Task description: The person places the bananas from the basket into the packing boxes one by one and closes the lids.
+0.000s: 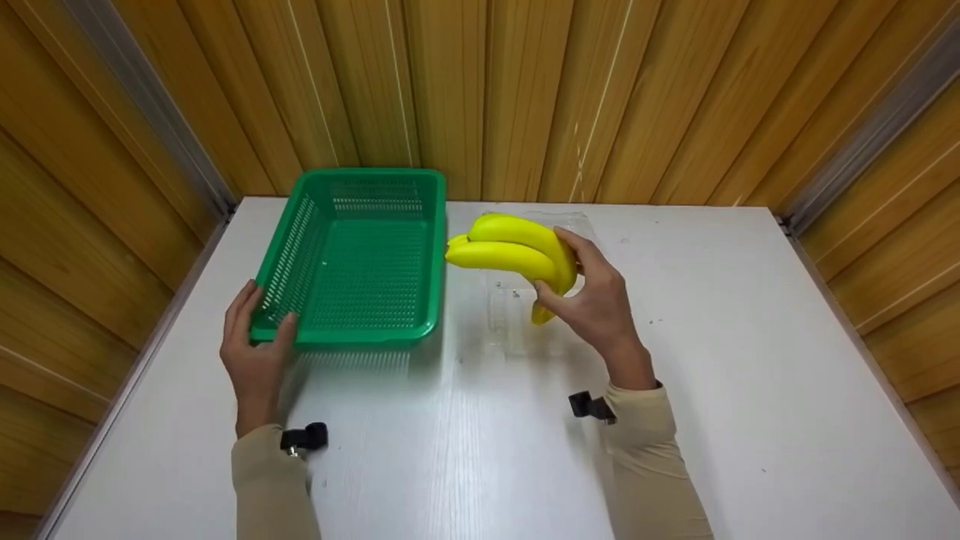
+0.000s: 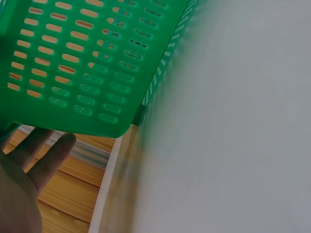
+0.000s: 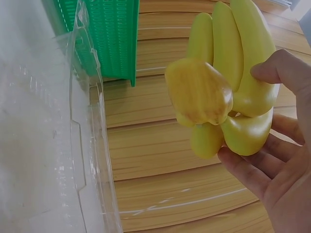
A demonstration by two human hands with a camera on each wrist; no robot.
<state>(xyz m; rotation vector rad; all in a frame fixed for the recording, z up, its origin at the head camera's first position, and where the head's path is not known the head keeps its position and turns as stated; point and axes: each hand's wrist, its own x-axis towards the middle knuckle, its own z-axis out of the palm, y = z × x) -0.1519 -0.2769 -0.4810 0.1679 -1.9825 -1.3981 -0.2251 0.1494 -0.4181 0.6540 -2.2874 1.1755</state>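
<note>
White tabletop (image 1: 465,465) meets wooden panelling (image 1: 525,97) behind a green basket (image 1: 375,270). Left hand (image 1: 253,358): clamped at the basket's near left corner, thumb and fingers bracketing it. Right hand (image 1: 600,300): clamped on the bananas (image 1: 506,253), right of the basket, over a clear plastic box (image 3: 92,145). Risks, as judged: smooth bananas held toward one end could swivel or slip; their tips could snag the basket's right rim; pulling one corner could skew the basket.
</note>
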